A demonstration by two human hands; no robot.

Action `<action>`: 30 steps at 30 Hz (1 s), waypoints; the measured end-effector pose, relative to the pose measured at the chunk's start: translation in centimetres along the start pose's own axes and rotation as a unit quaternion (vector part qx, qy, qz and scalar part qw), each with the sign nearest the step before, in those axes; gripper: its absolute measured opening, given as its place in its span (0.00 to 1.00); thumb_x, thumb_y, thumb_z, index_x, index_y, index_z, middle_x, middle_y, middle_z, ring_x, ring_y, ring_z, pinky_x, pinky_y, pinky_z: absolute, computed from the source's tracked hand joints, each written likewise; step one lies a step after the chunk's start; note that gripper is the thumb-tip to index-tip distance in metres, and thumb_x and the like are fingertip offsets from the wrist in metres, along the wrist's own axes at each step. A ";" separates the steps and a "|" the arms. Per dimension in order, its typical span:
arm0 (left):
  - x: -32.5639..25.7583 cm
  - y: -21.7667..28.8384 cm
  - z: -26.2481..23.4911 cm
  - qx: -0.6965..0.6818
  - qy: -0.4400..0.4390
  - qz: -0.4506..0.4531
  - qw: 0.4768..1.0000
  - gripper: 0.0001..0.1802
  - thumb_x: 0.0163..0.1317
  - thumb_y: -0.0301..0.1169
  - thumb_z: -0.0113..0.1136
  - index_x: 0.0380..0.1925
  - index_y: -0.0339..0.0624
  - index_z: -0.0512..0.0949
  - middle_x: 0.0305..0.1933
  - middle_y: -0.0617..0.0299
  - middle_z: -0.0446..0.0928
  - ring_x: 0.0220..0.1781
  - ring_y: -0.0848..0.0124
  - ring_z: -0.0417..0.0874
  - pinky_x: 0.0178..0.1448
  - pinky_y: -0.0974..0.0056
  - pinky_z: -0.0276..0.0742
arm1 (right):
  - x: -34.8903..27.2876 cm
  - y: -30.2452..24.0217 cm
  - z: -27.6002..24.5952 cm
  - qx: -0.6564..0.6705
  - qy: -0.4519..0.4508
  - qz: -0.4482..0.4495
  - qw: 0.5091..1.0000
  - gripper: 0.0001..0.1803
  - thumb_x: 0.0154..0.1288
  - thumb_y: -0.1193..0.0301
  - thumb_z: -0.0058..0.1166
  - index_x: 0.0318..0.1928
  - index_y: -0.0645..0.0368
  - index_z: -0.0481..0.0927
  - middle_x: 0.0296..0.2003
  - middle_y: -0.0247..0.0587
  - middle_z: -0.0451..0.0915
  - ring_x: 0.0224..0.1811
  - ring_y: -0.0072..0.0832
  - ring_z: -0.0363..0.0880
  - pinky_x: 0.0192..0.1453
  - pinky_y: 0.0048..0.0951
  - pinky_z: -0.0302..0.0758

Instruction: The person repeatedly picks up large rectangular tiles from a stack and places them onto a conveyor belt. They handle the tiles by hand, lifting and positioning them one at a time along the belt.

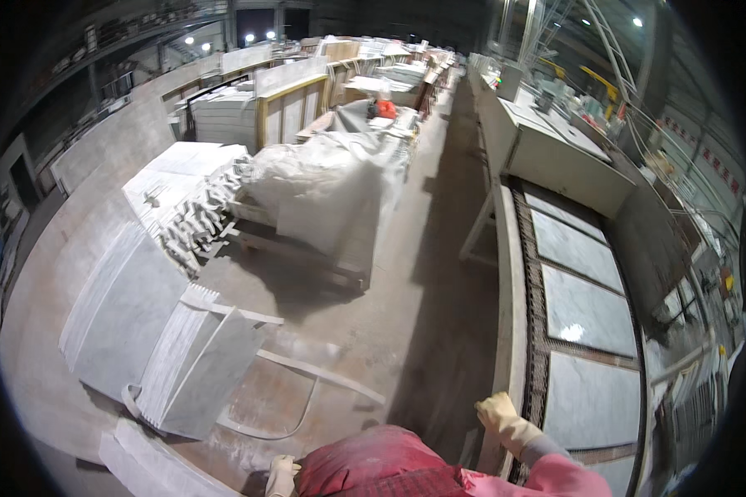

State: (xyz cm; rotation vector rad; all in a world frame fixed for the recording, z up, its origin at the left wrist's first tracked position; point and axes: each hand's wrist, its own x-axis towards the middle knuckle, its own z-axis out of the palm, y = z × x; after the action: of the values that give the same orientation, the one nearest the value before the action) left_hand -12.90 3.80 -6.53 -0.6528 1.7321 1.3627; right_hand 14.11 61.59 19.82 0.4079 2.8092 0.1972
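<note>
Nearest grey-white slab [593, 402] lay on conveyor [512, 331], lower right of frame, right of right hand [497, 411]; left hand [282, 475] farther, bottom edge. Slab row ran up-frame. Couldn't tell either hand's grip.

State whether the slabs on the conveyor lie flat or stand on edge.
Flat: the slabs lie in a row along the conveyor, their broad faces turned up, near the right hand.

Left hand [283, 477] cut off (lower edge); far stacks [398, 73] blurry, perhaps stone.
</note>
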 end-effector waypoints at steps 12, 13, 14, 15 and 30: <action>1.2 3.2 3.1 0.087 0.017 0.046 0.995 0.11 0.70 0.35 0.56 0.41 0.42 0.83 0.26 0.45 0.84 0.15 0.60 0.77 0.18 0.56 0.70 | -0.2 -0.3 0.0 0.036 0.035 -0.002 0.999 0.06 0.51 0.68 0.62 0.20 0.51 0.86 0.23 0.43 0.86 0.30 0.43 0.89 0.35 0.44 0.83; 1.0 3.7 3.3 0.094 0.012 0.050 0.994 0.11 0.70 0.35 0.56 0.41 0.42 0.83 0.26 0.45 0.84 0.15 0.60 0.77 0.18 0.56 0.69 | -0.1 -0.3 0.2 0.038 0.039 -0.002 0.999 0.06 0.51 0.69 0.62 0.20 0.51 0.86 0.24 0.43 0.86 0.30 0.43 0.89 0.35 0.44 0.83; 0.9 4.1 3.5 0.101 0.006 0.052 0.993 0.11 0.70 0.35 0.56 0.41 0.42 0.83 0.26 0.46 0.84 0.15 0.60 0.77 0.18 0.57 0.69 | -0.2 -0.2 0.3 0.040 0.045 -0.002 0.998 0.06 0.51 0.69 0.62 0.20 0.52 0.86 0.24 0.43 0.86 0.31 0.42 0.89 0.36 0.44 0.83; 0.8 4.5 3.8 0.109 0.000 0.055 0.993 0.10 0.70 0.35 0.56 0.40 0.42 0.83 0.25 0.46 0.84 0.15 0.60 0.77 0.18 0.57 0.69 | 0.0 -0.2 0.5 0.085 0.029 0.023 0.996 0.05 0.51 0.70 0.62 0.22 0.54 0.87 0.26 0.45 0.87 0.33 0.43 0.89 0.38 0.45 0.84; -1.3 14.6 16.0 0.230 -0.110 0.109 0.961 0.10 0.70 0.35 0.57 0.36 0.42 0.82 0.23 0.51 0.80 0.14 0.63 0.74 0.17 0.57 0.66 | -0.1 -0.5 0.5 0.065 0.048 0.000 0.997 0.07 0.54 0.72 0.58 0.27 0.57 0.89 0.29 0.47 0.88 0.35 0.45 0.89 0.40 0.44 0.86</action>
State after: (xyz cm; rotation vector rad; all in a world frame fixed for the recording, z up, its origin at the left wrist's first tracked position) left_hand -19.37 23.05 1.04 -0.0511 1.8830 1.0659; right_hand 14.26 61.14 19.26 0.4386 2.9262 0.0350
